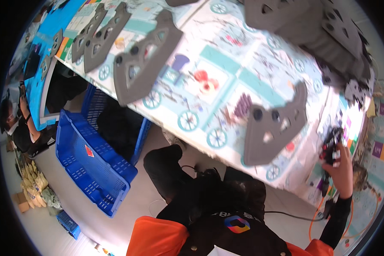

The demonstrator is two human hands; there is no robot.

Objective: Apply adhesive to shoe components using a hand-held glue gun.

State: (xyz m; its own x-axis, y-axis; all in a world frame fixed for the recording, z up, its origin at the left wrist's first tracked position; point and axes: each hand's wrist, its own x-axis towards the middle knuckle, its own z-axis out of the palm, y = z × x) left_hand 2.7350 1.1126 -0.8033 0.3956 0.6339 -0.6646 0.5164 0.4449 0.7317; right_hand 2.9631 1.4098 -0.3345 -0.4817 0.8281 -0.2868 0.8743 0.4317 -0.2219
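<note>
My right hand (pixel 342 173) reaches out at the table's right end, its fingers closed around a small black object with red parts (pixel 331 147); its exact kind is too blurred to tell. Closest to that hand on the table lies a grey flat plastic part (pixel 274 128) with round and angular cut-outs. Of my left arm, the orange sleeve (pixel 158 237) and a dark forearm show low in the picture; the left hand is lost against the dark clothing.
More grey parts lie on the patterned tablecloth (pixel 192 121), like this one (pixel 147 59), and a stack (pixel 311 30) stands far right. Blue crates (pixel 94 158) sit on the floor left. An orange cable (pixel 313 217) hangs at right. Another person (pixel 27 132) works far left.
</note>
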